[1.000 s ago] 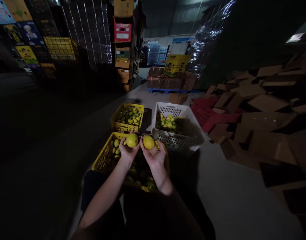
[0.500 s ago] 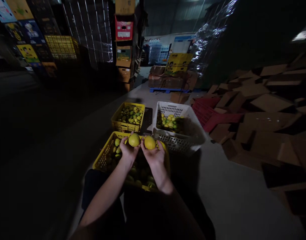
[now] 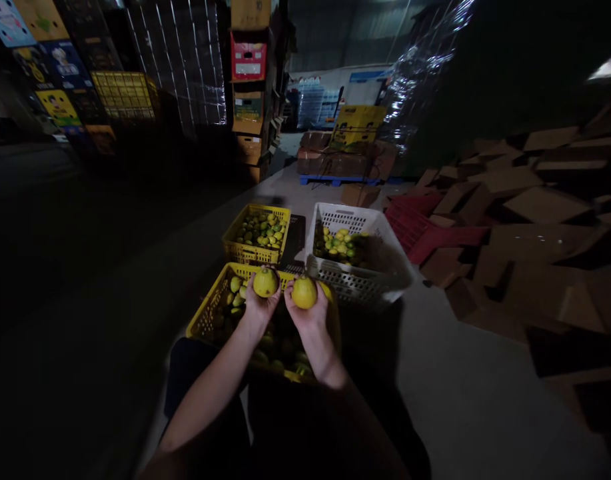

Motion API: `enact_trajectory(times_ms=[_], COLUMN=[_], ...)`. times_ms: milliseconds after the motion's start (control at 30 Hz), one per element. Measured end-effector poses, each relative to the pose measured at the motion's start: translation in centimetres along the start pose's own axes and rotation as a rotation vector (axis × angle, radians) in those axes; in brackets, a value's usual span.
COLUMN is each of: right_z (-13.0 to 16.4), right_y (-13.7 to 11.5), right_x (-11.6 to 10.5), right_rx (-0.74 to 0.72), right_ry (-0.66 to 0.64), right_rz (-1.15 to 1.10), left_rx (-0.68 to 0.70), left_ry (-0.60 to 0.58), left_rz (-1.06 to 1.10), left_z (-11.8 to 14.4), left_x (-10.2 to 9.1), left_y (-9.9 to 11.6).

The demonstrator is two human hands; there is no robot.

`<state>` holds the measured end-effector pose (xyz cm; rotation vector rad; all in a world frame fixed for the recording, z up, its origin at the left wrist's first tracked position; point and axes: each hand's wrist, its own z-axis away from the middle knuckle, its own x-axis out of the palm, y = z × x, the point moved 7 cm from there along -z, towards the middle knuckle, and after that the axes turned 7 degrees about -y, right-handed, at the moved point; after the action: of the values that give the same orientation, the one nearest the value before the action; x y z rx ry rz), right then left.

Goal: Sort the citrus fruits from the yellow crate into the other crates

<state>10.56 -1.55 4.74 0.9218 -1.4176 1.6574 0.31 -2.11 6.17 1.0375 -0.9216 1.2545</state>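
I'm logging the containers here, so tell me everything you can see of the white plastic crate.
The white plastic crate is a rectangular basket with perforated lattice walls and a thick rim. It stands upright on the grey concrete floor, right of the far yellow plastic crate and beyond the near yellow plastic crate. It is partly filled with yellow and green round fruit, piled toward its left side. No hand touches it.

A dim warehouse with a pale concrete floor (image 3: pixel 465 393), lit mainly at the far end. Stacked printed cartons (image 3: pixel 60 73) line the left, a tall column of boxes (image 3: pixel 248 87) stands in the middle, and loose flattened cardboard (image 3: pixel 535 220) is heaped on the right. A blue pallet (image 3: pixel 338 180) carries brown boxes.
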Motion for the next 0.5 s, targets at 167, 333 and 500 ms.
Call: enact_trajectory(times_ms=[167, 333, 500], right_z=[0.3, -0.2, -0.8], right_y=[-0.1, 0.2, 1.9], right_x=[-0.1, -0.5, -3.8], right_rx=[0.011, 0.002, 0.002], right_ry=[0.010, 0.022, 0.091], right_rz=[-0.002, -0.006, 0.118], left_rx=[-0.030, -0.070, -0.031], left_ry=[0.027, 0.025, 0.049], left_rz=[0.056, 0.064, -0.001], left_z=[0.6, 0.8, 0.7], left_x=[0.1, 0.3, -1.1], left_y=[-0.3, -0.3, 1.9])
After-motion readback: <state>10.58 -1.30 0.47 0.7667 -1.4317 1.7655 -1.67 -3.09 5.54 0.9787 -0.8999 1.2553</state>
